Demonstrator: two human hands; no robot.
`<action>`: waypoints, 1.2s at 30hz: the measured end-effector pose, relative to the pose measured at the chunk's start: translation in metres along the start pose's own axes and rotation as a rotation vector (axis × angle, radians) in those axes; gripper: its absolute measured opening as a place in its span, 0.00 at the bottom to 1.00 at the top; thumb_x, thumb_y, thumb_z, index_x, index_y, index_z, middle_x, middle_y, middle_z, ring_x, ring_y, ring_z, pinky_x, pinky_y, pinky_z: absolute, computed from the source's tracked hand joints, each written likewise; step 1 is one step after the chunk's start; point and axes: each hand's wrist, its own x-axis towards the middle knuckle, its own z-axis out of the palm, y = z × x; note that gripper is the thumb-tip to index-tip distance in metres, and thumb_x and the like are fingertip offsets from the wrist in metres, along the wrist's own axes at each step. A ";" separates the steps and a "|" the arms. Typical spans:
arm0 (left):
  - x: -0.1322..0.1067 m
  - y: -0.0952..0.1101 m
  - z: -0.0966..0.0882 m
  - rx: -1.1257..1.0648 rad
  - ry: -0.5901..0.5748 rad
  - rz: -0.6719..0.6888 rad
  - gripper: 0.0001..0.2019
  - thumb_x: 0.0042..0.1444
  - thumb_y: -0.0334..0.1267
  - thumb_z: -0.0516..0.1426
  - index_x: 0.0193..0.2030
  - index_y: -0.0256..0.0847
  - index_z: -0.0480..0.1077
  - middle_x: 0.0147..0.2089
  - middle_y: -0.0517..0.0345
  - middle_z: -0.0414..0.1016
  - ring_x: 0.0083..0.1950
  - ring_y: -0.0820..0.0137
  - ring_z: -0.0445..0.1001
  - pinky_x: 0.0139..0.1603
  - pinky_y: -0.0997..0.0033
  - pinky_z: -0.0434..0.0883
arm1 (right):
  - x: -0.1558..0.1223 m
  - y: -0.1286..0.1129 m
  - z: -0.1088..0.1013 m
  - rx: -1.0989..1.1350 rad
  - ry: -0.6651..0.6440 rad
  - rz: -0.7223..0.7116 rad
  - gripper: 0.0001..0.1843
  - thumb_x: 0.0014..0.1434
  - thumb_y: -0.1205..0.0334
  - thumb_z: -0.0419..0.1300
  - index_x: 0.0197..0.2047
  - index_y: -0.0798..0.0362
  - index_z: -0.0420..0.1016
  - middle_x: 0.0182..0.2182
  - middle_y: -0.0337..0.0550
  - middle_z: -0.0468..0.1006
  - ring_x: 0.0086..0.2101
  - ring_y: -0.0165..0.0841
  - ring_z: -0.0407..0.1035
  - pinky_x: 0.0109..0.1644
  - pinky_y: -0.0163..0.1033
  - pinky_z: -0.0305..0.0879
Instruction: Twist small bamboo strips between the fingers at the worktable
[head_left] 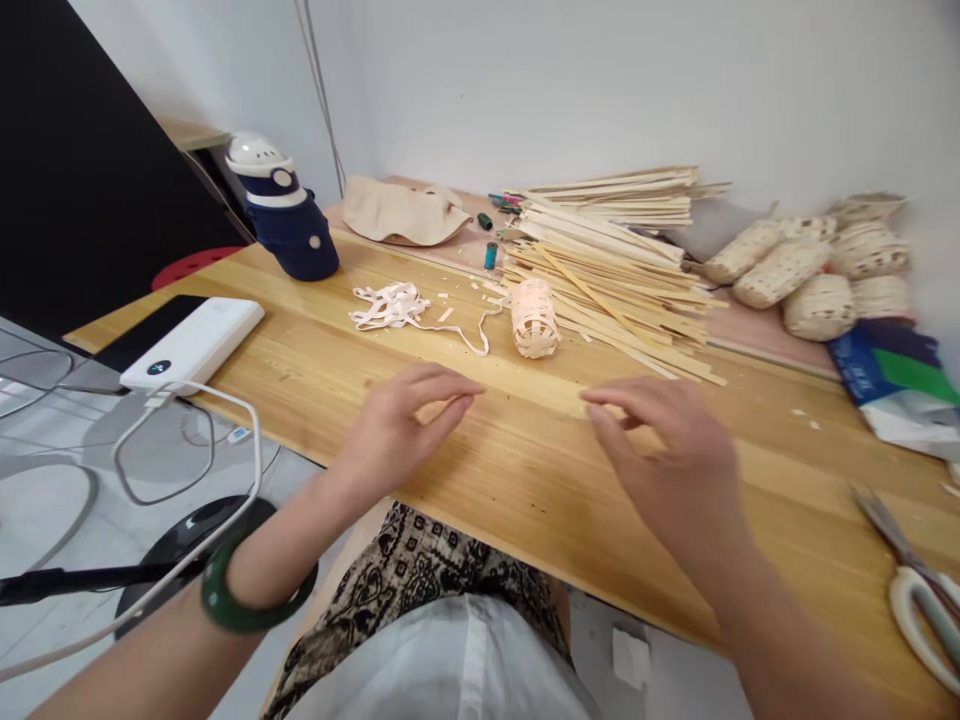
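Observation:
My left hand (397, 440) and my right hand (667, 460) hover low over the wooden table (525, 490), fingertips pointing toward each other. A thin pale bamboo strip (532, 398) spans between them, pinched by both hands and hard to tell from the wood. Beyond the hands stands a small open-weave bamboo cylinder (535, 318). Behind it lies a large pile of flat bamboo strips (607, 270). A tangle of white ribbon (390, 308) lies to the left of the cylinder. A green bangle (255, 590) circles my left wrist.
Woven bamboo pieces (817, 270) are heaped at the back right. Scissors (919, 590) lie at the right edge. A white power bank (191, 345) with a white cable sits at the left, behind it a navy-and-white visor cap (283, 210).

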 end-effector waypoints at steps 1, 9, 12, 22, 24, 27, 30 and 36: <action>0.001 -0.005 0.006 0.081 -0.063 0.020 0.10 0.66 0.38 0.56 0.47 0.41 0.78 0.45 0.51 0.79 0.46 0.63 0.76 0.45 0.62 0.74 | 0.005 0.005 0.014 -0.056 -0.085 -0.014 0.06 0.64 0.63 0.61 0.36 0.50 0.81 0.34 0.42 0.82 0.37 0.38 0.70 0.38 0.42 0.67; 0.032 -0.014 0.029 0.447 -0.543 0.232 0.10 0.65 0.36 0.57 0.37 0.38 0.80 0.38 0.51 0.80 0.44 0.61 0.73 0.44 0.62 0.69 | 0.013 0.020 0.059 -0.244 -0.465 -0.027 0.08 0.61 0.66 0.63 0.31 0.52 0.82 0.33 0.44 0.82 0.39 0.42 0.66 0.37 0.43 0.59; 0.042 -0.006 0.029 0.498 -0.615 0.299 0.11 0.65 0.33 0.56 0.33 0.36 0.78 0.35 0.50 0.79 0.42 0.61 0.73 0.43 0.62 0.69 | 0.015 0.019 0.065 -0.222 -0.500 -0.016 0.09 0.62 0.68 0.61 0.31 0.55 0.81 0.32 0.48 0.81 0.39 0.43 0.66 0.35 0.44 0.57; 0.047 0.001 0.035 0.544 -0.708 0.304 0.05 0.60 0.29 0.57 0.36 0.33 0.75 0.36 0.48 0.79 0.43 0.59 0.74 0.37 0.63 0.69 | 0.011 0.033 0.076 0.185 -0.417 0.209 0.06 0.57 0.68 0.55 0.29 0.51 0.68 0.34 0.48 0.78 0.39 0.40 0.70 0.35 0.40 0.64; 0.048 0.000 0.031 0.515 -0.711 0.257 0.06 0.61 0.30 0.56 0.35 0.35 0.75 0.37 0.49 0.79 0.44 0.59 0.74 0.39 0.64 0.69 | 0.009 0.035 0.072 0.338 -0.412 0.316 0.05 0.60 0.63 0.54 0.33 0.51 0.68 0.36 0.46 0.80 0.34 0.35 0.73 0.32 0.38 0.67; 0.050 0.002 0.025 0.451 -0.748 0.201 0.08 0.61 0.31 0.56 0.33 0.38 0.75 0.39 0.52 0.80 0.45 0.61 0.75 0.37 0.66 0.67 | 0.010 0.033 0.067 0.538 -0.446 0.475 0.10 0.62 0.54 0.54 0.36 0.52 0.70 0.31 0.46 0.82 0.25 0.32 0.73 0.23 0.34 0.66; 0.056 0.004 0.022 0.412 -0.806 0.098 0.07 0.58 0.31 0.58 0.31 0.41 0.76 0.37 0.55 0.80 0.40 0.64 0.77 0.32 0.68 0.63 | 0.012 0.030 0.066 0.671 -0.466 0.577 0.12 0.60 0.52 0.57 0.34 0.53 0.71 0.26 0.44 0.81 0.19 0.28 0.69 0.20 0.32 0.64; 0.059 0.003 0.030 0.395 -0.840 0.069 0.04 0.51 0.31 0.60 0.28 0.41 0.76 0.33 0.57 0.81 0.35 0.64 0.77 0.32 0.68 0.63 | 0.012 0.030 0.068 0.813 -0.441 0.660 0.15 0.56 0.49 0.61 0.32 0.54 0.72 0.26 0.44 0.80 0.20 0.27 0.68 0.21 0.32 0.65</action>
